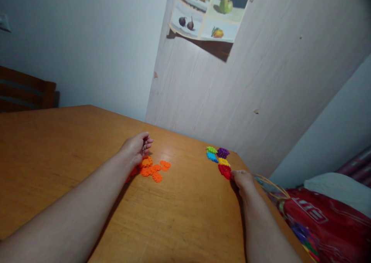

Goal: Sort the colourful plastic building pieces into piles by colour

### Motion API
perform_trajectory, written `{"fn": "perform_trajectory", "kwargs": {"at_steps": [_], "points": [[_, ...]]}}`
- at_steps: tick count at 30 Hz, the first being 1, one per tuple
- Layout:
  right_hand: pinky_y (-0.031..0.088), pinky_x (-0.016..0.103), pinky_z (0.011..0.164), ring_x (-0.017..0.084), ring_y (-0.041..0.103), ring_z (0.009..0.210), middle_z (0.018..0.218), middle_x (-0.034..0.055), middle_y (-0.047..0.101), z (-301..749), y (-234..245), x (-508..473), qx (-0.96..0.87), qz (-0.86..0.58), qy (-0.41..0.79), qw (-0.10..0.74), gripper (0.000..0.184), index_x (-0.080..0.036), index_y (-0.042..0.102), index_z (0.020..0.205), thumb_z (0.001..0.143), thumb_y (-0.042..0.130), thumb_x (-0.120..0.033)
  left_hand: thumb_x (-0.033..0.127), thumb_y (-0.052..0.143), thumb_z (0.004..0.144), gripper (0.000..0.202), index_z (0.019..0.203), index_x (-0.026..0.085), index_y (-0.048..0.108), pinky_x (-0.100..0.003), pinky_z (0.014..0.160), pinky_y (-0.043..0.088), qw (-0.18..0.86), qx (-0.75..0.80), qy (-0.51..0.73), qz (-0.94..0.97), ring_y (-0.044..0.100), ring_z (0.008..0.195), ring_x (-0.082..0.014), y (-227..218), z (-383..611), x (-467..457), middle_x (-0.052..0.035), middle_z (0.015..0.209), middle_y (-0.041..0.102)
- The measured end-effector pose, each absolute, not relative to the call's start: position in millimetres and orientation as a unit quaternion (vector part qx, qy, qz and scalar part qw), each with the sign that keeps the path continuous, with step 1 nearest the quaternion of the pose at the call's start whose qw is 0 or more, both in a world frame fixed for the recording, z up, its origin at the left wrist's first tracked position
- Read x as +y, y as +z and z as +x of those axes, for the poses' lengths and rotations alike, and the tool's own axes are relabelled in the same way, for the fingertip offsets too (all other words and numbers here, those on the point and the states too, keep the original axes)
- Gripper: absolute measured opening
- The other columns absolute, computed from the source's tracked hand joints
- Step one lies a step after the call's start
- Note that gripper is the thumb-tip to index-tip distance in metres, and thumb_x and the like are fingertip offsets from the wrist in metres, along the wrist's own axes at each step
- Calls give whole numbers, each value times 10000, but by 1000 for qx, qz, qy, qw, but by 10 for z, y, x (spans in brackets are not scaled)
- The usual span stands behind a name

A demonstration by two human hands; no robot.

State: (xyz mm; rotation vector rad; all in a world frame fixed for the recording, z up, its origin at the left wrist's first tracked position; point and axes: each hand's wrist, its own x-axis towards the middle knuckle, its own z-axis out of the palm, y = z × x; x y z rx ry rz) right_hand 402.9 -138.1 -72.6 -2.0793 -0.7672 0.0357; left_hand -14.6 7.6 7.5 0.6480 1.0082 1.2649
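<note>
My left hand [138,146] hovers over the left part of the table with its fingers curled in. Whether anything sits inside them is hidden. Just below it lie loose orange notched plastic discs [157,177], which look like interlocking toy pieces, and a few red ones [132,173] partly covered by my wrist. On the right, my right hand [242,178] has its fingers closed at the edge of a cluster of red notched discs [224,171]. Beyond these are yellow [224,162], blue [212,156], green [211,149] and purple [223,152] clusters, set close together.
The brown wooden table [185,220] ends at a wall with a fruit picture poster [207,14]. A red bag [327,216] and a yellow cord [274,184] are beside the table's right edge. A wooden chair [26,88] stands at far left.
</note>
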Motion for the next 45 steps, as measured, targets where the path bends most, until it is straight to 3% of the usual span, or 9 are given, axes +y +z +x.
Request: {"fn": "perform_trajectory", "kwargs": {"at_steps": [15,22,26,30,36,45], "points": [[305,261,453,161,498,464,478,-2,557,3953,-687,-1370,-296,-853,29,430,125,-220,594,617,664,647,-323,204,571,883,198,689,171,550,-171,378,298,649,442,551,280,477,388,-68,63,-138,89,4,573,604],[270,277,499,171,487,553,553,15,571,3710,-507,-1302,-348,-829,-38,435,300,-225,577,616,785,565,-473,229,574,880,193,699,168,548,-179,403,298,645,442,556,281,473,391,-71,55,-160,103,11,563,603],[260,268,530,147,433,556,528,-31,449,3248,-499,-1196,-485,-764,-19,425,406,-236,452,577,829,519,-548,276,586,880,220,692,173,535,-184,426,311,640,437,572,268,497,410,-76,54,-220,132,10,572,609],[246,267,546,134,426,542,522,-40,432,2742,-616,-1151,-609,-709,25,355,451,-229,399,579,885,483,-550,302,548,911,234,713,177,529,-189,424,304,638,423,594,247,486,408,-77,63,-318,179,16,571,600],[226,267,553,148,515,605,616,0,583,2435,-666,-1165,-661,-725,22,191,400,-221,511,660,939,463,-504,319,500,926,242,734,174,528,-181,458,303,579,449,631,256,479,437,-68,46,-322,163,17,606,599],[227,259,566,144,548,659,668,3,613,2438,-659,-1139,-655,-733,17,184,402,-218,501,681,962,414,-491,321,563,819,155,758,178,565,-200,525,341,466,471,659,356,526,531,-102,-64,-196,181,-11,674,630]]}}
